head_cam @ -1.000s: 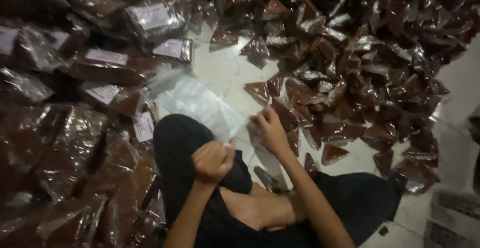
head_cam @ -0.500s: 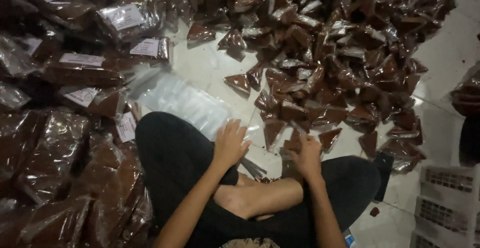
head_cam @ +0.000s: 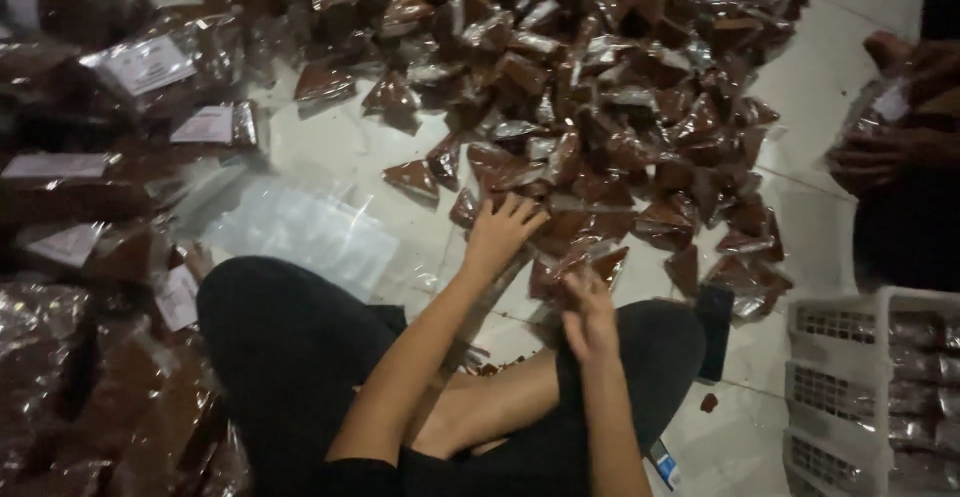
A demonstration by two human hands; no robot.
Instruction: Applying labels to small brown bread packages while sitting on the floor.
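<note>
I sit cross-legged in dark trousers on a pale tiled floor. A heap of small triangular clear packets of brown stuff [head_cam: 600,107] spreads out in front of me. My left hand [head_cam: 500,232] lies fingers spread on the heap's near edge, touching a packet and holding nothing. Just above my right knee, my right hand [head_cam: 587,312] is closed around one small brown packet [head_cam: 575,260]; the grip is blurred.
A stack of empty clear plastic bags [head_cam: 300,232] lies by my left knee. Larger filled bags with white labels [head_cam: 140,62] pile up on the left. A white slotted basket [head_cam: 880,387] stands at lower right, with a dark phone [head_cam: 715,329] beside it. Another person's hands [head_cam: 885,147] work at right.
My left hand has reached forward from my lap onto the packet heap. My right hand left the clear bags, came down to my right knee and closed on a packet.
</note>
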